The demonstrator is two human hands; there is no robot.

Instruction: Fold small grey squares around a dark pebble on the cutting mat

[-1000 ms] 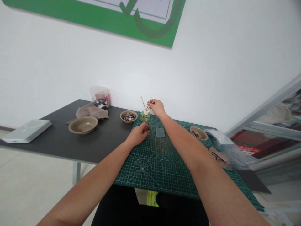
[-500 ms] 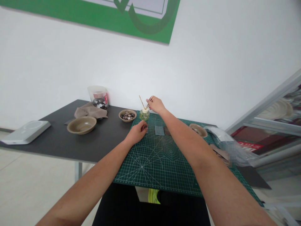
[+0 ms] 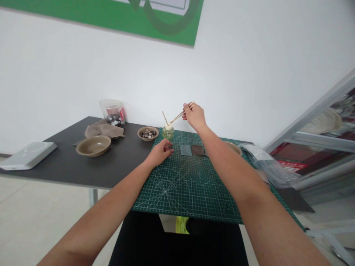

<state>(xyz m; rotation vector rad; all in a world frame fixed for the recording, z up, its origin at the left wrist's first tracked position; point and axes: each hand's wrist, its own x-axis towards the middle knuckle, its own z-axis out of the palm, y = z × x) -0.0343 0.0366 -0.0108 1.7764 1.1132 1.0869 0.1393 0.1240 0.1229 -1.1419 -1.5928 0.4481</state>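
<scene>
My right hand (image 3: 195, 116) is closed on thin wooden sticks (image 3: 177, 118). They slant down to the left, with their lower ends at the white neck of a small glass bottle (image 3: 168, 132) of yellow-green liquid. Another thin stick (image 3: 164, 117) stands in the bottle's mouth, leaning left. My left hand (image 3: 163, 150) rests near the front of the bottle with its fingers curled together; what they hold, if anything, is too small to name. Right of it, a grey-blue square piece (image 3: 186, 150) and a brown square piece (image 3: 198, 150) lie on the green cutting mat (image 3: 177, 184).
Left of the bottle is a bowl of pebbles (image 3: 148, 134). Farther left are a tan bowl (image 3: 93, 146), a crumpled cloth (image 3: 104, 130), a clear tub (image 3: 112, 112) and a white scale (image 3: 29, 155). Behind my right forearm are another bowl (image 3: 234, 147) and a plastic bag (image 3: 270, 166).
My right hand has moved right and up from the bottle, and the sticks in it now lie at a flatter slant. My left hand stays in front of the bottle. The view has shifted slightly.
</scene>
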